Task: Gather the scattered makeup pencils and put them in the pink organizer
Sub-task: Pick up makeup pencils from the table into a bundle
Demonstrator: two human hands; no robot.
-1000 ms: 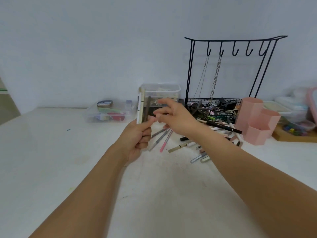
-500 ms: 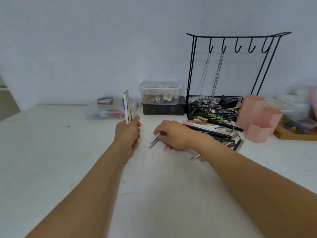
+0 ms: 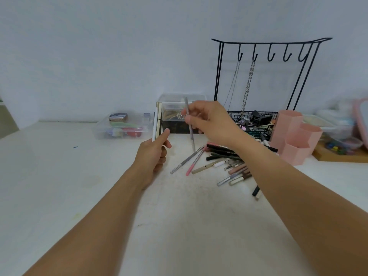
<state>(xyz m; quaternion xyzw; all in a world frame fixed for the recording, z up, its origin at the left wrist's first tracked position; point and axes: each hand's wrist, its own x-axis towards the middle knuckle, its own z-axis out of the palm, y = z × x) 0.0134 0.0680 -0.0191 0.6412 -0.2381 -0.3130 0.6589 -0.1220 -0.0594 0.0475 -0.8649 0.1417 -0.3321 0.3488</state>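
My left hand [image 3: 154, 154] grips a small upright bundle of makeup pencils [image 3: 157, 121], white and beige, above the table. To its right, my right hand [image 3: 211, 124] pinches a single grey pencil [image 3: 190, 124], held almost upright above the table. Several more pencils [image 3: 221, 162] lie scattered on the white table below and right of my hands, grey, pink, black and beige. The pink organizer [image 3: 294, 134], made of hexagonal cups, stands at the right, beyond the pile.
A black wire jewellery stand [image 3: 266, 76] with hooks, chains and a cluttered basket stands behind the pile. Clear plastic boxes [image 3: 123, 128] sit at the back left, with a dark box [image 3: 177, 126] in the centre. More containers and a wooden tray [image 3: 338, 154] crowd the far right.
My right hand went down to the scattered pencils, picked up a grey one and lifted it. My left hand kept its bundle upright, staying near the same spot.
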